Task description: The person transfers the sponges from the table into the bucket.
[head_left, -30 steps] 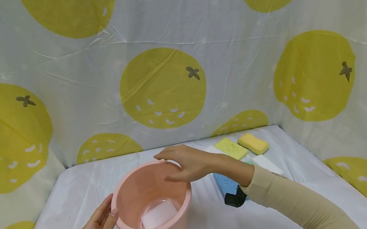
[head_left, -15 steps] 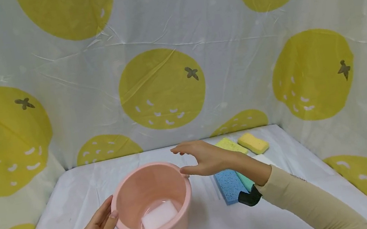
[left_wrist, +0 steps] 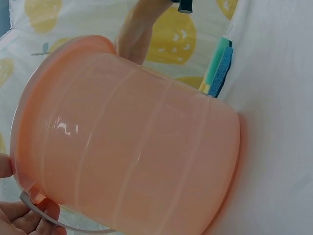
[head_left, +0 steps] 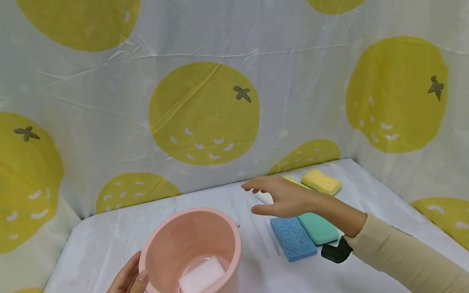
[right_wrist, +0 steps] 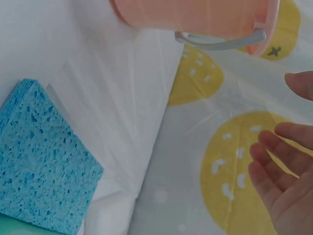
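Head view: right hand point(head_left: 284, 194) hovers, fingers spread.

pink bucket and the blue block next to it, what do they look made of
The pink bucket looks like smooth, glossy moulded plastic: light glints off its wall in the left wrist view, and faint ridges ring it. The blue sponge looks like cellulose or foam, matte, its surface pitted with irregular open pores in the right wrist view.
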`<action>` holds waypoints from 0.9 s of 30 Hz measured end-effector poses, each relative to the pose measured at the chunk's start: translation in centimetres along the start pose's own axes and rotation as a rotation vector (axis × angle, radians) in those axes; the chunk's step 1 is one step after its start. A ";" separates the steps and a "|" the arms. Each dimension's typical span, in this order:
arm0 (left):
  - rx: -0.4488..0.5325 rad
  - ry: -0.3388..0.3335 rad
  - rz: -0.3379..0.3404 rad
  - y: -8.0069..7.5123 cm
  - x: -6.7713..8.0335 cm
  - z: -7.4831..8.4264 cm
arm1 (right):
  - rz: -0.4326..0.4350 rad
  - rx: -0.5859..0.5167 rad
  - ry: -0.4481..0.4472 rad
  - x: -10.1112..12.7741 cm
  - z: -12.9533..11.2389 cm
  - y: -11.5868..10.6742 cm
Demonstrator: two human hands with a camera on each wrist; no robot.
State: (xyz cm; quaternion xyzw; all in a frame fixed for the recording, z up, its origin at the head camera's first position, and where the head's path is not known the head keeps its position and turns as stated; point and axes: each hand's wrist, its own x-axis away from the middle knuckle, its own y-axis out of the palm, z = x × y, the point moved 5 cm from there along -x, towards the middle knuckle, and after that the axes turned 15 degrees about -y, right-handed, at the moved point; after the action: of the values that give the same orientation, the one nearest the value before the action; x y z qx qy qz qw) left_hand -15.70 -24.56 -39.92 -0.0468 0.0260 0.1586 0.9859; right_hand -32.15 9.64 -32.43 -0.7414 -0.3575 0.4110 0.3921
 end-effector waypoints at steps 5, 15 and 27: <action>-0.012 0.004 0.009 -0.1 0.1 -0.1 | 0.037 0.004 -0.002 1.2 0.8 -0.3; 0.016 0.023 0.000 0.0 0.0 -0.3 | 0.062 0.008 0.104 4.4 2.9 -0.1; 0.011 0.016 0.001 -0.1 -0.2 -0.4 | 0.100 0.059 0.141 7.7 4.7 -1.0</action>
State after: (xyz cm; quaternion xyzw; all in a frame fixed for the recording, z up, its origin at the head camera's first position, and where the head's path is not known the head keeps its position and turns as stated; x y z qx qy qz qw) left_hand -15.88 -24.78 -40.29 -0.0427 0.0350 0.1584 0.9858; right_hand -33.36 18.03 -35.71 -0.7735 -0.2793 0.3873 0.4167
